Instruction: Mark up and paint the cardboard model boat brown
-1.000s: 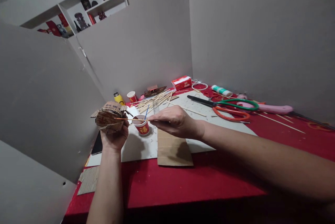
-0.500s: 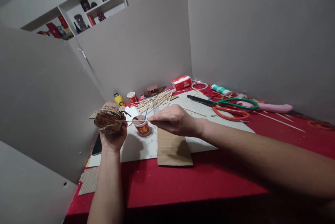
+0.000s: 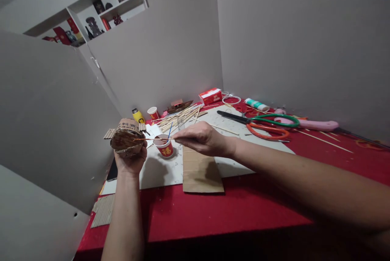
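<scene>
Head view | your left hand (image 3: 131,162) grips the cardboard model (image 3: 125,139) aloft, fingers hidden behind it | your right hand (image 3: 203,138) pinches a thin stick (image 3: 152,139), tip touching the model | red paper cup (image 3: 164,146) contents unclear

I am turning the cardboard model (image 3: 126,140) in my left hand (image 3: 131,162), tipping it a little more upright than a second ago. My right hand (image 3: 202,139) is drawing the thin stick (image 3: 152,139) slightly leftward across it.
</scene>
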{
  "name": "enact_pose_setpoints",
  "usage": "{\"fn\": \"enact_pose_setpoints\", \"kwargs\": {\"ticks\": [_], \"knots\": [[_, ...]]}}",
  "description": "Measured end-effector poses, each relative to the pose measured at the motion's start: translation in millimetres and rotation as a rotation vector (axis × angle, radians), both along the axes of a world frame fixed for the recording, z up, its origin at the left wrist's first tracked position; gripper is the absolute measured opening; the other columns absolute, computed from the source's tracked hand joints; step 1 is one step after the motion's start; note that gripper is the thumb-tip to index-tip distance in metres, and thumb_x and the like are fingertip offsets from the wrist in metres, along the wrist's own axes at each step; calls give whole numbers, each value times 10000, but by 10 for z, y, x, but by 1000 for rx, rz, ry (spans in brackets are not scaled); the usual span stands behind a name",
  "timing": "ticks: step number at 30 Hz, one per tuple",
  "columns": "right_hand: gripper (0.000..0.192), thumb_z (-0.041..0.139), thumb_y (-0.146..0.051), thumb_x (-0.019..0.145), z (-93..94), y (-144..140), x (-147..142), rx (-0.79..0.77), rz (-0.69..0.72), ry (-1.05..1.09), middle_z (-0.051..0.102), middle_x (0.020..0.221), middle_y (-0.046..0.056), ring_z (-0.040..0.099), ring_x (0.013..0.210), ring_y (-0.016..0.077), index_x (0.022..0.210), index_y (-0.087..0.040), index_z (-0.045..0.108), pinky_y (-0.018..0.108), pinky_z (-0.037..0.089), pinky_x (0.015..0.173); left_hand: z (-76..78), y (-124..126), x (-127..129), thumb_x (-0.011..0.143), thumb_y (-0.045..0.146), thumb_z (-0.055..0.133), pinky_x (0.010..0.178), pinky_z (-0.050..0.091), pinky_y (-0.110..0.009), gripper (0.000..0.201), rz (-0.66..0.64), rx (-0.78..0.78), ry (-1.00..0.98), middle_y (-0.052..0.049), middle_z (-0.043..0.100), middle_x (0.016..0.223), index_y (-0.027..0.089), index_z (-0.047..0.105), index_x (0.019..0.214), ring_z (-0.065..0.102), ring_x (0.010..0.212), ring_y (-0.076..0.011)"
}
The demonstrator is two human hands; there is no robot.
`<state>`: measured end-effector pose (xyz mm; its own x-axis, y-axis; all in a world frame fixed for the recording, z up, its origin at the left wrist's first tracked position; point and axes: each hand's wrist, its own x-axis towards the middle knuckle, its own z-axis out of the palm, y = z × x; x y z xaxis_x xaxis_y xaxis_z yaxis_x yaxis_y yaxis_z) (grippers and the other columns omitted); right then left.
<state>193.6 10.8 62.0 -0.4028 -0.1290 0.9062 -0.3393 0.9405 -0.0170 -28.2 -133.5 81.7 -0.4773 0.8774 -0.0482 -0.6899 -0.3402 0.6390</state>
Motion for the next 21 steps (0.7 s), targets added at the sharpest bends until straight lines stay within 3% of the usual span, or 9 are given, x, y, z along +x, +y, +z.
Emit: {"fn": "enact_pose_setpoints", "kwargs": {"ticks": [8,13,17,21], "knots": [[168,582,-192,958,32,-65,-9,1,-26,50,801,914,82,770,776,148,1037,-148,724,221,596,673,-12,63,105,882,498,480,480,576,-360,403,67,-49,34,-124,730,818,168,682,998,700,670,-268],[193,570,-193,957,31,-17,9,-48,-50,141,801,952,89,774,818,150,1067,-159,724,238,619,719,60,63,190,909,548,434,493,581,-358,466,81,-56,75,-106,741,794,162,690,958,712,672,-259],[208,578,-185,948,65,-7,38,-70,6,159,798,981,81,771,834,144,1096,-177,725,241,625,742,117,57,267,950,516,403,631,610,-379,446,166,24,95,-69,748,787,178,693,947,716,712,-227],[187,597,-186,942,124,-8,75,-9,22,117,796,889,72,760,781,146,1074,-170,730,249,613,712,97,38,276,937,497,448,810,591,-372,438,157,111,143,-88,758,884,158,695,1062,717,843,-221]]}}
